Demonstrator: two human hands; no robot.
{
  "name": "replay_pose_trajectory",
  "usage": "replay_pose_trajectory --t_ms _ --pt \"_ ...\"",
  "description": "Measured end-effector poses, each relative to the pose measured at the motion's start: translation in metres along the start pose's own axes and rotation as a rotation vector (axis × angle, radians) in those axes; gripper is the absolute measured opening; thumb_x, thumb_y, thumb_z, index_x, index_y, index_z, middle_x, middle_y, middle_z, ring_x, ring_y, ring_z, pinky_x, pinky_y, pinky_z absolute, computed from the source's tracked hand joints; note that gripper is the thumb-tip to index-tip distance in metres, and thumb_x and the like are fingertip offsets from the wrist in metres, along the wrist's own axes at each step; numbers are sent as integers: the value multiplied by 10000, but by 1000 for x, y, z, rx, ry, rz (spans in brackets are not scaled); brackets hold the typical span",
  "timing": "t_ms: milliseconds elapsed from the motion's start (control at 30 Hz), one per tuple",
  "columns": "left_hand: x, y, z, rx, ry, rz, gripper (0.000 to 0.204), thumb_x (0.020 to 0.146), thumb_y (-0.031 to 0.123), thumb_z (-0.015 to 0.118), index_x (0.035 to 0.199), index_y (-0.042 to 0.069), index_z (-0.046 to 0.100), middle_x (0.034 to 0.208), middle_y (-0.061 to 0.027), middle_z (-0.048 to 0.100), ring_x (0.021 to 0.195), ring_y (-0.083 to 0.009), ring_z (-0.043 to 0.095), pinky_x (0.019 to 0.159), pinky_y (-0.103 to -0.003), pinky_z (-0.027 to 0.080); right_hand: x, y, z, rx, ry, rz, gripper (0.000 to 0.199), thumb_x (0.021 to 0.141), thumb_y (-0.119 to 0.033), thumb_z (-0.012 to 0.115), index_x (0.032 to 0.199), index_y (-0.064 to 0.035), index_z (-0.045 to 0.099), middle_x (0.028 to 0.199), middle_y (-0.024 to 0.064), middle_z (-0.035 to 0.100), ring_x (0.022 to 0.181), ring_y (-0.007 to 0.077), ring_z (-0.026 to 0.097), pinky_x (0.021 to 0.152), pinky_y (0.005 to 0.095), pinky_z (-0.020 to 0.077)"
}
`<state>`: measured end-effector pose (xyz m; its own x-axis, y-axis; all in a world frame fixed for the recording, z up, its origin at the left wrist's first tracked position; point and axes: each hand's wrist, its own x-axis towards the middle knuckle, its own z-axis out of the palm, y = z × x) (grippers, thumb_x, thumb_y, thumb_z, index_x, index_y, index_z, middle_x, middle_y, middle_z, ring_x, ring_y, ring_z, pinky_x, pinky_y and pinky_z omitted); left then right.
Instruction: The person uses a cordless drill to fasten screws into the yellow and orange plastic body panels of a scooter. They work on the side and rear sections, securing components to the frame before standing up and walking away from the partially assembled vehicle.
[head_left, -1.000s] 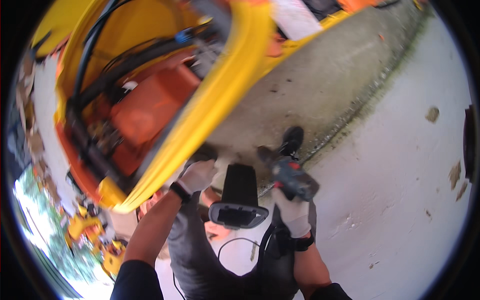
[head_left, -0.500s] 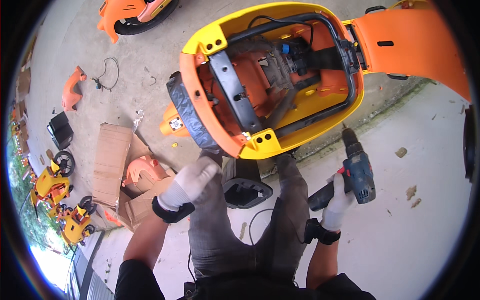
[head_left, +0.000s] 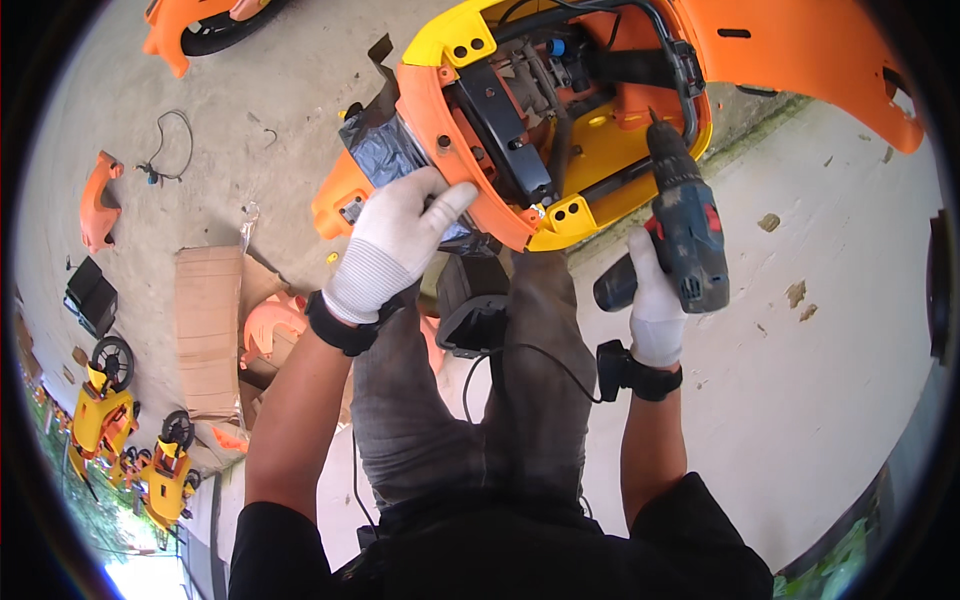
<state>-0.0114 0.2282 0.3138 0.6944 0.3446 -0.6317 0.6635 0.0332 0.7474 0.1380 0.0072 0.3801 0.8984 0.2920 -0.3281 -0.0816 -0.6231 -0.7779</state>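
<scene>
- Opened brown cardboard box (head_left: 208, 310) on the concrete floor, curved orange plastic parts (head_left: 268, 325) inside, likely kept together there.
- White-gloved left hand (head_left: 400, 225), fingers partly curled, thumb out, at the left edge of the yellow-and-orange plastic vehicle body (head_left: 605, 140), perhaps steadying it; I cannot tell whether it grips.
- White-gloved right hand (head_left: 657, 300) gripping a blue-black cordless drill (head_left: 692, 240) near the body's lower-right edge, bit pointing away from the person, probably for safety.

I count 2 hands (head_left: 400, 228), 2 wristbands (head_left: 342, 328), 2 legs (head_left: 400, 395), 1 drill (head_left: 690, 235), 1 yellow-orange shell (head_left: 455, 165) and 1 big carton (head_left: 208, 330).
</scene>
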Motion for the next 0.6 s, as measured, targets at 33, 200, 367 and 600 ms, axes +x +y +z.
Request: replay_pose_trajectory --t_ms 33,200,367,600 --pt "0 -1 -3 4 12 -16 385 934 357 659 895 -25 642 709 -134 612 677 -230 600 663 -345 491 2 -2 9 32 24 -33 238 903 -69 705 1120 -14 625 991 17 621 877 107 559 773 282 478" --pt "7 9 1 40 21 -117 357 917 332 690 882 -21 647 707 -134 641 666 -216 636 659 -349 496 1 28 4 77 -60 154 245 891 -85 728 1103 -31 618 971 34 655 832 110 600 745 267 501" --pt "4 1 6 -15 103 -179 357 906 323 716 844 -22 647 678 -55 622 649 -111 569 634 -310 485 14 37 -12 -122 -240 -154 378 857 -56 743 1192 -20 573 989 69 664 862 138 619 769 279 513" --pt "5 7 7 -82 88 -150 416 913 381 719 868 -26 642 734 19 564 684 -65 473 622 -248 414 33 23 -14 153 -211 265 177 875 -138 737 999 -24 682 926 15 678 844 91 619 768 276 512"
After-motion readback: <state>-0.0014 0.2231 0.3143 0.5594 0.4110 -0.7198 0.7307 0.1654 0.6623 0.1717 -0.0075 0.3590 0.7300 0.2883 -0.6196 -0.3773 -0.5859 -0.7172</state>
